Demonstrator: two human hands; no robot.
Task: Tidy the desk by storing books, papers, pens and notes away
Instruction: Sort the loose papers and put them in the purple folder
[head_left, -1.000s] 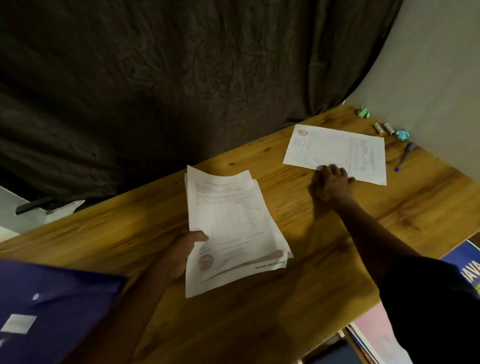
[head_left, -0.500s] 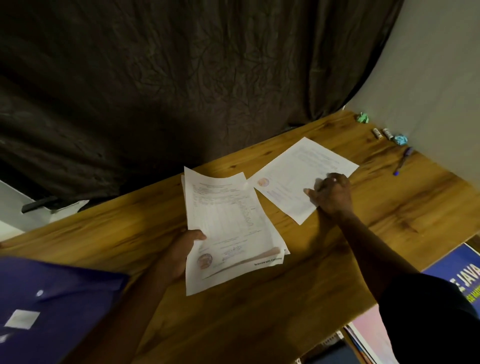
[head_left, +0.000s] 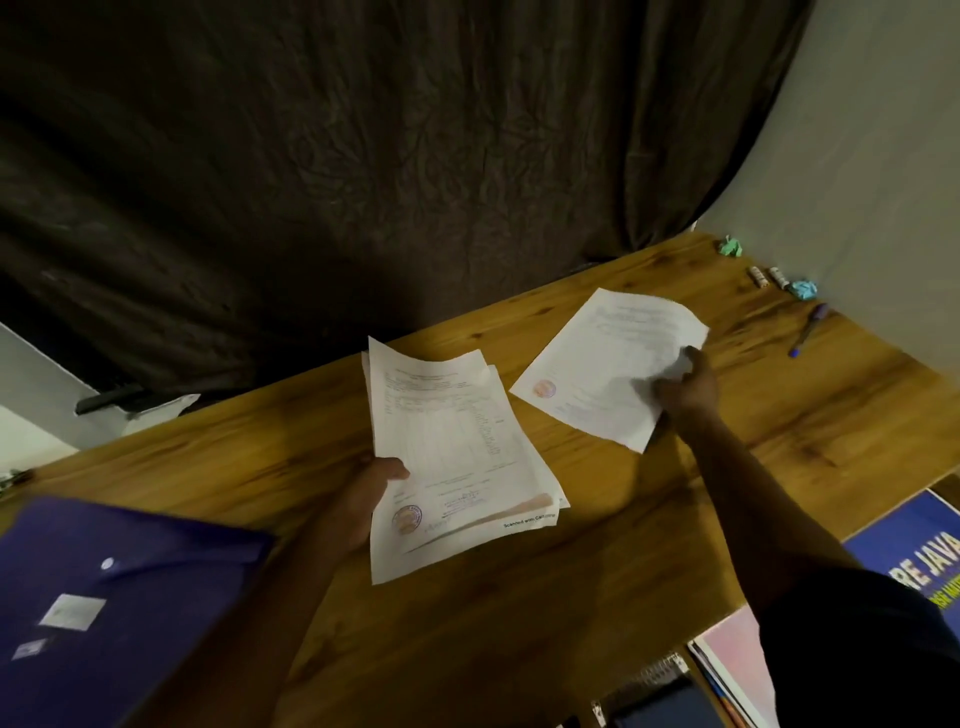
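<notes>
Head view: left fingers (head_left: 393, 469) grip paper stack (head_left: 447, 441), right fingers (head_left: 671, 388) pinch single sheet (head_left: 608, 353); pen (head_left: 808, 330), crumpled notes (head_left: 803, 289) beyond, purple folder (head_left: 104, 597) left.

Your left hand (head_left: 371, 493), in the lower centre of the frame, gripped the stack of papers (head_left: 452, 452) with the thumb on top. Your right hand (head_left: 688, 392), stretched out to the centre right, pinched a single sheet (head_left: 602, 364) at its edge.

Illumination: dim, warm. The stack of white printed sheets (head_left: 452, 441) and the single white sheet (head_left: 608, 364) are the brightest surfaces; the dark brown crumpled curtain (head_left: 363, 182) falls nearly to black. Soft shadows lie on the wooden desk top (head_left: 571, 623) beside the stack. Wide-angle distortion bows the desk edge — strongest at the borders. The purple plastic folder (head_left: 104, 597) (lower left) is blurred.
</notes>
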